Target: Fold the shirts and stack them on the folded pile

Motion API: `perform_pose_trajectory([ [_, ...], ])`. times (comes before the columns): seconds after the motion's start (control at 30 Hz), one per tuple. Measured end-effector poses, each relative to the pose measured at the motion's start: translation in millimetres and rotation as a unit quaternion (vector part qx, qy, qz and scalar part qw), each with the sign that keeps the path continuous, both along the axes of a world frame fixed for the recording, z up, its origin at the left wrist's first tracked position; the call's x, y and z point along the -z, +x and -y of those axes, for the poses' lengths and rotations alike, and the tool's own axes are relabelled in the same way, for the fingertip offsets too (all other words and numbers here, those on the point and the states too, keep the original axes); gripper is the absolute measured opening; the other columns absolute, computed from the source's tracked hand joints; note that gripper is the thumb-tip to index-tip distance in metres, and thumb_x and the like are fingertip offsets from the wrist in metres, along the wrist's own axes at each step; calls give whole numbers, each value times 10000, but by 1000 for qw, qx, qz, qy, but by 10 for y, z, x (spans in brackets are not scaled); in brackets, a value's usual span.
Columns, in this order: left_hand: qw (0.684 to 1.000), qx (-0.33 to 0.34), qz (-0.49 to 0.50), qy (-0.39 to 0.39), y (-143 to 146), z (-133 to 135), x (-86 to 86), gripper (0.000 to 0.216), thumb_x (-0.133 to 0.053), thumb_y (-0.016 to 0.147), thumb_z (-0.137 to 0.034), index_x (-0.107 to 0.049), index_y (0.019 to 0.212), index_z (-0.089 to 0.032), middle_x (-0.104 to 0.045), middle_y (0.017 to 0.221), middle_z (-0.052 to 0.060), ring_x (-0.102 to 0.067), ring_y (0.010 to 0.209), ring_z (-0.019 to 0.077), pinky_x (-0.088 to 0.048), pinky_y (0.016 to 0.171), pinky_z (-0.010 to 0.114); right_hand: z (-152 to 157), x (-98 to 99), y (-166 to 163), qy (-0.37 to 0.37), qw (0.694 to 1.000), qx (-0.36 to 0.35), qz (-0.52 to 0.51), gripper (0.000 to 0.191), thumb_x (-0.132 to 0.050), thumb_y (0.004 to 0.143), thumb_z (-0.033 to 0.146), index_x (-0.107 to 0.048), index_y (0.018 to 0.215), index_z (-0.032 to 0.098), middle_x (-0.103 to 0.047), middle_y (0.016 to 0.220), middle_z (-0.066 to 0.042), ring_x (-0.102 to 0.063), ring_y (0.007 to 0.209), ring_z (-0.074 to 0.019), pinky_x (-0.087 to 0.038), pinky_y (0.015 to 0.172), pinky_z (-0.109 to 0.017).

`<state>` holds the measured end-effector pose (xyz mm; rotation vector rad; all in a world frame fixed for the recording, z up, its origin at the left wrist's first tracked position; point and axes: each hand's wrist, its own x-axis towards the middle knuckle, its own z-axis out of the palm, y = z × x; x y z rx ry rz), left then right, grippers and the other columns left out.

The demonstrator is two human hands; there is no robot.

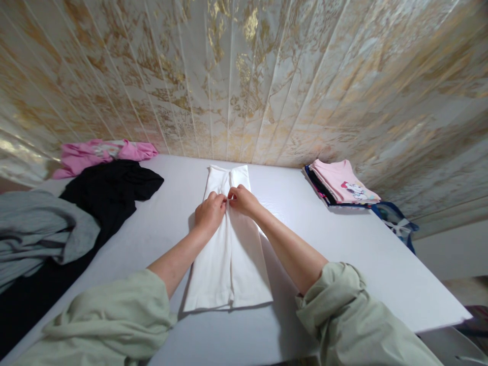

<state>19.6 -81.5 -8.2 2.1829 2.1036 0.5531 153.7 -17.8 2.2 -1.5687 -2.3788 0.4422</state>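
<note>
A white garment (247,259) is laid lengthwise at the centre of the frame, on a white table (305,229). Its cloth is pinched at the middle line by the fingertips of the left hand (211,209) and right hand (242,199), held close together. Toward the left edge, a grey garment (46,223), a black garment (114,183) and a pink garment (78,158) are heaped; at right, a folded stack (339,180) is placed. The top is filled by a patterned curtain (229,76).

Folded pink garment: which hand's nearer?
Right. The right hand is at the white garment, left of the folded pink garment; the left hand is there too, farther left.
</note>
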Motion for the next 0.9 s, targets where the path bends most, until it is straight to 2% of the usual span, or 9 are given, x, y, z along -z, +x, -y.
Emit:
perform_pose_trajectory([
  [0.13, 1000, 2, 6, -9, 1, 12, -17, 227, -431, 945, -281, -614, 1079, -276, -586, 1097, 45, -626, 949, 194, -438, 731, 287, 35, 16, -34, 21, 999, 17, 20, 110, -575, 816, 211, -623, 915, 221, -550, 947, -25, -537, 699, -127, -385, 623, -228],
  [0.33, 1000, -7, 1, -18, 11, 17, -25, 237, -438, 945, -289, -614, 1104, -302, -591, 1127, 27, -621, 979, 180, -444, 763, 277, 54, 52, -18, 41, 997, 66, -28, 104, -557, 812, 179, -605, 898, 213, -551, 912, -8, -529, 724, -124, -389, 643, -218],
  [0.57, 1000, 3, -11, 10, 2, -9, 42, 240, -440, 944, -291, -630, 1090, -287, -595, 1083, 35, -636, 929, 190, -448, 717, 281, 19, 38, 47, 0, 998, 14, -66, 166, -557, 834, 175, -674, 949, 191, -574, 907, -20, -549, 750, -113, -408, 684, -206],
  [0.7, 1000, 6, -5, 16, -3, -4, 57, 264, -432, 950, -300, -646, 1103, -279, -600, 1083, 38, -641, 923, 199, -455, 710, 290, 8, 27, 66, -5, 997, 11, -75, 170, -574, 822, 179, -694, 943, 176, -593, 900, -27, -560, 747, -113, -409, 672, -201],
  [0.9, 1000, 12, -5, 6, -14, 2, 68, 301, -439, 937, -259, -642, 1155, -299, -598, 1091, 33, -635, 937, 197, -460, 724, 288, -18, -8, 29, -37, 998, 12, -56, 173, -631, 832, 317, -684, 908, 172, -635, 840, -17, -560, 710, -114, -374, 593, -192],
])
